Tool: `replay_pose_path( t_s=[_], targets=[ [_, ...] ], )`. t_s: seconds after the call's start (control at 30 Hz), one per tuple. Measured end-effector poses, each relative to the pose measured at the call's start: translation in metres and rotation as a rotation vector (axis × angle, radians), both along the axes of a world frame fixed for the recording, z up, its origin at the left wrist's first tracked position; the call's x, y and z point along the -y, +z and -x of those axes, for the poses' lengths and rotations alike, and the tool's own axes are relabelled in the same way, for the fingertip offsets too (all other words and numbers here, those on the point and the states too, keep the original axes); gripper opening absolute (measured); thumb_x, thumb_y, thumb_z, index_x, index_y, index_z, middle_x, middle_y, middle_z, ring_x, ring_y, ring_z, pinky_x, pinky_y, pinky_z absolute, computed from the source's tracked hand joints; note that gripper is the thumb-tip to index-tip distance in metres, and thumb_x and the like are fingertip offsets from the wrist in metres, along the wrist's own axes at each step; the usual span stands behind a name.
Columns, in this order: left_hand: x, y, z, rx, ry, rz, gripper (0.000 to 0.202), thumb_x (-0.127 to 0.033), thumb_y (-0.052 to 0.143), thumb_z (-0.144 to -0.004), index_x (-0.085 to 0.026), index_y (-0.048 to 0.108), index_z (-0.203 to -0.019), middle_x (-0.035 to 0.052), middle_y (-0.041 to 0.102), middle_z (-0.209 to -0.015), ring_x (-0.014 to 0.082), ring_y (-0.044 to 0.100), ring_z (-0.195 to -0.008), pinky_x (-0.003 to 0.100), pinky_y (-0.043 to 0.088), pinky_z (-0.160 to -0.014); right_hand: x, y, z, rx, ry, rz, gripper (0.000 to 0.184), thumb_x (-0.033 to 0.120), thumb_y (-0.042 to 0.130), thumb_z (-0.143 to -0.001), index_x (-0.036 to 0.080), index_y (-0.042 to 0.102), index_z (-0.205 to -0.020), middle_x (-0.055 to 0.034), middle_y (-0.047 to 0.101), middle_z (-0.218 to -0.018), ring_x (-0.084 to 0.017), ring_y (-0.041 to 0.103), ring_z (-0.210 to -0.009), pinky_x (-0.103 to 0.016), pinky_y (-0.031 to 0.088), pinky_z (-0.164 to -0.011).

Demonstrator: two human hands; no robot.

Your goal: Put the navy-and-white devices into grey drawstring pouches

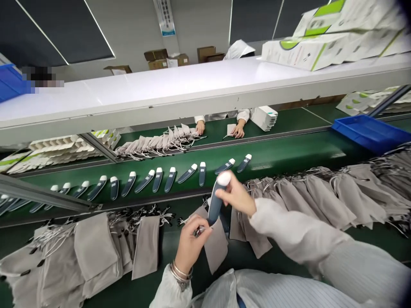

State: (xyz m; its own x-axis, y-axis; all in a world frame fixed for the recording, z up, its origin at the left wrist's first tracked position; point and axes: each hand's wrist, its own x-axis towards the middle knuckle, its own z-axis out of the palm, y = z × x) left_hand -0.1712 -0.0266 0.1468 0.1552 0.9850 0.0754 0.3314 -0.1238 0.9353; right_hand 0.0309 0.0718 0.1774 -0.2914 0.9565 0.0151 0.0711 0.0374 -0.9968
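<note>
My right hand point(236, 196) is closed round a slim dark-blue device with a white cap point(217, 197), held upright with its cap at the top. Its lower end sits at the mouth of a grey drawstring pouch point(215, 245), which my left hand point(192, 240) pinches open by the top edge. Both hands hover over the near green table point(180, 273). A row of several like devices point(157, 179) lies on the green conveyor belt point(282, 158) just beyond.
Grey pouches lie heaped at the left point(93, 252) and in a long overlapping row at the right point(321, 192). Across the belt another person's hands point(218, 128) handle pouches. A blue bin point(369, 132) stands at right. A white shelf point(192, 92) carries boxes point(334, 38).
</note>
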Motion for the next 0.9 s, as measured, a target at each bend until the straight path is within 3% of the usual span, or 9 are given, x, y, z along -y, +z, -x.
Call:
replay_pose_path(
  t_s=[0.13, 0.23, 0.33, 0.43, 0.57, 0.63, 0.73, 0.8, 0.9],
  targets=[
    [0.005, 0.009, -0.002, 0.001, 0.153, -0.068, 0.022, -0.038, 0.066, -0.086, -0.021, 0.062, -0.073, 0.0028, 0.054, -0.086, 0.0149, 0.051, -0.072, 0.027, 0.041, -0.066, 0.043, -0.016, 0.014, 0.129, 0.310, 0.040, 0.025, 0.037, 0.049, -0.097, 0.021, 0.056, -0.114, 0.0064, 0.055, -0.064, -0.007, 0.050, -0.043, -0.021, 0.040, -0.049],
    [0.010, 0.007, 0.007, -0.003, 0.234, -0.028, 0.031, -0.049, 0.068, -0.083, -0.021, 0.061, -0.072, 0.0069, 0.057, -0.098, 0.0146, 0.050, -0.067, 0.028, 0.044, -0.060, 0.058, -0.021, -0.003, 0.312, 0.360, 0.000, 0.024, 0.030, 0.057, -0.091, 0.021, 0.063, -0.113, 0.0041, 0.060, -0.071, -0.010, 0.055, -0.056, -0.022, 0.041, -0.057],
    [0.015, -0.002, 0.024, 0.067, 0.262, 0.069, 0.040, -0.059, 0.068, -0.079, -0.021, 0.058, -0.072, 0.0069, 0.058, -0.095, 0.0116, 0.044, -0.057, 0.028, 0.043, -0.052, 0.074, -0.011, -0.035, 0.399, 0.509, -0.101, 0.021, 0.027, 0.053, -0.094, 0.019, 0.070, -0.084, 0.0016, 0.064, -0.072, -0.011, 0.057, -0.064, -0.023, 0.042, -0.065],
    [0.016, -0.012, 0.034, 0.225, 0.312, 0.160, 0.042, -0.064, 0.064, -0.080, -0.023, 0.059, -0.085, 0.0037, 0.056, -0.082, 0.0107, 0.041, -0.051, 0.027, 0.041, -0.046, 0.093, 0.012, -0.064, 0.270, 0.599, -0.142, 0.032, 0.033, 0.048, -0.099, 0.019, 0.072, -0.083, -0.0004, 0.066, -0.073, -0.011, 0.058, -0.065, -0.024, 0.045, -0.068],
    [-0.001, -0.026, 0.032, 0.239, 0.212, 0.308, 0.050, -0.065, 0.050, -0.088, -0.024, 0.059, -0.116, 0.0030, 0.058, -0.079, 0.0122, 0.045, -0.047, 0.029, 0.045, -0.047, 0.107, 0.047, -0.091, 0.043, 0.236, -0.189, 0.040, 0.046, 0.048, -0.099, 0.020, 0.071, -0.079, -0.0085, 0.068, -0.099, -0.019, 0.062, -0.099, -0.035, 0.047, -0.092],
    [-0.017, -0.042, 0.030, 0.048, 0.209, 0.290, 0.052, -0.063, 0.054, -0.086, -0.022, 0.061, -0.117, 0.0053, 0.060, -0.081, 0.0176, 0.055, -0.058, 0.032, 0.051, -0.054, 0.103, 0.062, -0.107, -0.051, -0.027, -0.083, 0.041, 0.050, 0.044, -0.099, 0.020, 0.068, -0.085, -0.0109, 0.066, -0.115, -0.022, 0.061, -0.108, -0.039, 0.048, -0.094],
    [-0.045, -0.083, 0.035, -0.337, 0.245, 0.144, 0.050, -0.057, 0.056, -0.082, -0.017, 0.065, -0.110, 0.0149, 0.061, -0.105, 0.0265, 0.063, -0.076, 0.040, 0.054, -0.062, 0.085, 0.078, -0.141, 0.026, -0.418, 0.035, 0.038, 0.051, 0.042, -0.099, 0.022, 0.065, -0.099, -0.0101, 0.070, -0.112, -0.023, 0.064, -0.101, -0.035, 0.051, -0.084],
    [-0.058, -0.112, 0.040, -0.545, 0.238, 0.012, 0.046, -0.048, 0.050, -0.085, -0.014, 0.065, -0.112, 0.0189, 0.059, -0.114, 0.0308, 0.063, -0.086, 0.045, 0.054, -0.071, 0.068, 0.077, -0.168, 0.181, -0.568, -0.005, 0.036, 0.050, 0.045, -0.097, 0.021, 0.066, -0.101, -0.0085, 0.072, -0.107, -0.023, 0.065, -0.099, -0.035, 0.051, -0.088],
    [-0.067, -0.143, 0.046, -0.742, 0.200, -0.159, 0.035, -0.035, 0.046, -0.088, -0.012, 0.067, -0.105, 0.0170, 0.065, -0.099, 0.0324, 0.062, -0.089, 0.047, 0.052, -0.078, 0.041, 0.055, -0.200, 0.448, -0.632, -0.105, 0.034, 0.045, 0.043, -0.097, 0.020, 0.067, -0.094, -0.0060, 0.074, -0.092, -0.023, 0.067, -0.093, -0.037, 0.047, -0.096]
  ],
)
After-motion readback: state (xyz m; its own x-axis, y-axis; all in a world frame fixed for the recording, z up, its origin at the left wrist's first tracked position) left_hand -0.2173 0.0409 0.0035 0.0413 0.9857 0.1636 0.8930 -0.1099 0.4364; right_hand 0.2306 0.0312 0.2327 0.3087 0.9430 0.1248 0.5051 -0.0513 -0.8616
